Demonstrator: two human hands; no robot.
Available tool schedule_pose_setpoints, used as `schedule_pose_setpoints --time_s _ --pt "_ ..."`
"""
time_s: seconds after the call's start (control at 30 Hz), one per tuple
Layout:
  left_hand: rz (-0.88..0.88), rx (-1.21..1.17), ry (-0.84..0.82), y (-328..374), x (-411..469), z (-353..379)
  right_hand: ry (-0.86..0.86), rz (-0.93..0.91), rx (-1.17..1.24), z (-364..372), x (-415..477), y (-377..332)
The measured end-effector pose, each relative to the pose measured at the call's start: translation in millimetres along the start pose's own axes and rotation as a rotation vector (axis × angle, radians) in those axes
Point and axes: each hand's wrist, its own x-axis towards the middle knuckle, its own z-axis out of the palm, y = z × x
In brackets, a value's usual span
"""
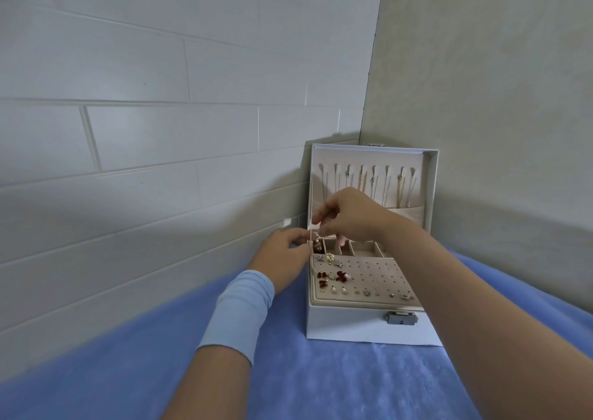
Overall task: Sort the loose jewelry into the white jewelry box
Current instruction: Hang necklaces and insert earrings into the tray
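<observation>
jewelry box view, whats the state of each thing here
box, open, lid upright
latch, undone
necklaces, hanging in lid
earrings, stuck in panel
left hand, fingers at box's left rim
right hand, fingers pinched over compartments, item unclear

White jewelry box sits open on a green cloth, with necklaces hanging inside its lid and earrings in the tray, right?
Not quite. The head view shows the cloth is blue, not green. The rest holds: the white jewelry box sits open on it, necklaces hang inside its lid, and earrings sit in the tray.
</observation>
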Motion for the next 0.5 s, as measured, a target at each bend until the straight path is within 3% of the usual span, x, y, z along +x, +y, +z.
schedule_pose_setpoints --time_s 0.17,0.3,0.5 --pt "-0.001 0.057 0.007 -1.1 0.1 0.6 -0.029 -0.004 -0.171 9.0 2.6 2.8" --pt "0.003 0.054 0.022 -2.1 0.9 0.3 0.09 -0.016 -0.248 8.1 1.2 4.6" --pt "0.028 0.056 -0.03 -2.3 1.0 -0.3 -0.07 0.01 -0.272 12.1 -4.0 6.4"
